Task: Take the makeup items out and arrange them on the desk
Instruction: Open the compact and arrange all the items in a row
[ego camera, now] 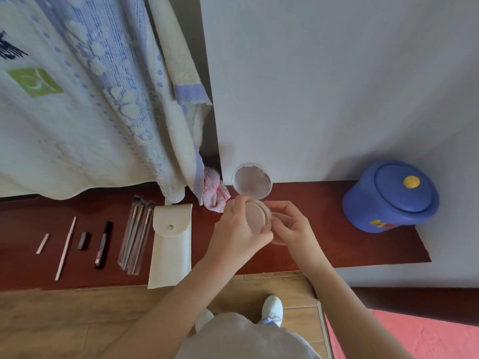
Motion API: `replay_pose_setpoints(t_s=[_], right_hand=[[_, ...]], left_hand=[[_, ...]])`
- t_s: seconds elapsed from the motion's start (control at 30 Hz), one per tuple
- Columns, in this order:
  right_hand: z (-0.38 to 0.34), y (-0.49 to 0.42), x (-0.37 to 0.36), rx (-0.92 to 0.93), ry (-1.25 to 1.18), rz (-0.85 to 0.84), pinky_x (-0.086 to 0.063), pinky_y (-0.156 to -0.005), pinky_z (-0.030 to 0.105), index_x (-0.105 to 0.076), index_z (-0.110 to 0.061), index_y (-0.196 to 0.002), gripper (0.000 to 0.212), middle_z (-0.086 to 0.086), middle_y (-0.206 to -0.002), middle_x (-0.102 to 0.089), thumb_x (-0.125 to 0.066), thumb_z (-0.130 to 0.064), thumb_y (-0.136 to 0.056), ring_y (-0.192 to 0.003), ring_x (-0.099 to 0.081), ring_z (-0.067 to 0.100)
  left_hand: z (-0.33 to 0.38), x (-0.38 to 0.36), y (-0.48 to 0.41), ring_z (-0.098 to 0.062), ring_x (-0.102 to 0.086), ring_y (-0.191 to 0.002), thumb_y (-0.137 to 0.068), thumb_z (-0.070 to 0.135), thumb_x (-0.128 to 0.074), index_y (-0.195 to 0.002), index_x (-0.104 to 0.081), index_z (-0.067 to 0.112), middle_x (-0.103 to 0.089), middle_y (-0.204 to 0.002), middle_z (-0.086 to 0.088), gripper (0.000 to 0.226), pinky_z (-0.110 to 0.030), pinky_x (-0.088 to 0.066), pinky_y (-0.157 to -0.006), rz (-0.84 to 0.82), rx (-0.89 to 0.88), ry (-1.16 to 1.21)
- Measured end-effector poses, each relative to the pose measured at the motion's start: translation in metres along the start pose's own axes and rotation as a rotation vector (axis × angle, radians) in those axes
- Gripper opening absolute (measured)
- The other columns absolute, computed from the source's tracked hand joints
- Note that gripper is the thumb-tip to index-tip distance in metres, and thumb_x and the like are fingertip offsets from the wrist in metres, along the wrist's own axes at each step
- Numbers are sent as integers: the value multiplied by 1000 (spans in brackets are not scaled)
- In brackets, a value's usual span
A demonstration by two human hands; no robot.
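Note:
A round powder compact (255, 203) is held open above the dark red desk (337, 229), its mirrored lid (252, 183) tilted up toward the wall. My left hand (239, 229) grips the compact's base, fingers over the pale powder pad. My right hand (291, 224) holds the base from the right side. Laid out in a row on the desk to the left are a white snap pouch (169, 244), several sleeved brushes (136, 234), a black pen-shaped tube (103, 244), a small dark lipstick (83, 240), a thin pale stick (65, 248) and a short pale stick (42, 244).
A blue lidded jar (391, 196) with a yellow knob stands at the desk's right end. Towels (90, 99) hang over the desk's back left, with a pink cloth (216, 195) beneath them. A white wall rises behind. Wooden floor, my white shoes and a pink mat lie below.

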State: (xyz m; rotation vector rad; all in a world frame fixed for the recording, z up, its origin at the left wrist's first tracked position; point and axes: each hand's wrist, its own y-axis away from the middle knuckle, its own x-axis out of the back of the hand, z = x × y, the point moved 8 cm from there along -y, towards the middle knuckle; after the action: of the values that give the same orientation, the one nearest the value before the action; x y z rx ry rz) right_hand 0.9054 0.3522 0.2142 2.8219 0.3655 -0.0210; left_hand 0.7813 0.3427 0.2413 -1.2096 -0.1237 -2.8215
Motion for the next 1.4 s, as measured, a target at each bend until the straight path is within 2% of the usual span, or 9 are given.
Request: replay_pose_setpoints(t_s=[0.27,0.4,0.5,0.73,0.8,1.03,1.23,1.33,1.4], right_hand=[[16,3,14,-81,-47,68,-59,-76,40,-58,-13,-109,19,9,-96,-74,-50,-5,-94,-91,-71,26],[15,8,17,-81,-97,89,-59,-75,38,-56,-14,-110,18,9,-100,-72,-49,-9,-94,-93,-70,25],[11,12,11,-60,-115,86,-59,-75,36,-55,-14,-112,19,10,-102,-71,-48,-10,-94,-94,-70,24],[5,20,-30,-47,-13,45,-59,-70,36,-53,-23,-121,28,-1,-101,-72,-46,-12,-96,-91,-70,18],[7,23,-46,-61,55,27,-58,-64,30,-57,-20,-120,26,-1,-99,-72,-47,-14,-96,-82,-70,17],[20,30,-125,-102,143,-117,-41,-46,20,-62,-24,-109,25,-1,-84,-69,-45,-12,-96,-51,-46,11],[18,21,-200,-125,242,-302,-40,-47,19,-60,-21,-111,31,0,-86,-67,-42,-4,-93,-56,-52,3],[11,15,-238,-96,272,-385,-41,-48,21,-58,-18,-113,33,4,-98,-67,-40,-1,-91,-73,-58,13],[10,11,-262,-85,309,-405,-40,-47,22,-58,-17,-113,34,4,-95,-66,-40,1,-91,-69,-57,13]], left_hand=[[-30,-10,7,-3,-61,-98,-69,21,-46,-108,-53,34,-66,-94,21,42,-31,-55,-81,-277,210,690],[-39,-4,13,-24,-56,-115,-68,23,-44,-111,-60,23,-60,-122,-6,45,-48,-55,-86,-229,324,1138],[-41,5,21,-20,-61,-106,-72,26,-39,-109,-62,15,-67,-108,-6,45,-45,-58,-79,-163,347,1328],[-67,38,39,-27,-57,-112,-94,33,-39,-108,-65,13,-62,-116,-12,36,-50,-56,-80,-2,454,1250],[-80,49,49,-26,-59,-106,-99,30,-31,-104,-66,13,-63,-111,-12,40,-47,-57,-77,12,514,1231],[-143,95,92,-23,-64,-99,-96,26,-43,-107,-68,11,-67,-107,-12,31,-43,-59,-75,121,653,1133],[-192,140,126,-24,-64,-94,-98,33,-38,-105,-70,13,-67,-98,-11,39,-42,-59,-73,354,794,1182],[-211,166,138,-23,-66,-90,-99,33,-36,-96,-71,16,-70,-92,-9,40,-39,-59,-69,445,781,1200],[-222,183,142,-23,-66,-91,-99,33,-35,-99,-70,13,-70,-94,-11,40,-40,-58,-73,478,753,1209]])
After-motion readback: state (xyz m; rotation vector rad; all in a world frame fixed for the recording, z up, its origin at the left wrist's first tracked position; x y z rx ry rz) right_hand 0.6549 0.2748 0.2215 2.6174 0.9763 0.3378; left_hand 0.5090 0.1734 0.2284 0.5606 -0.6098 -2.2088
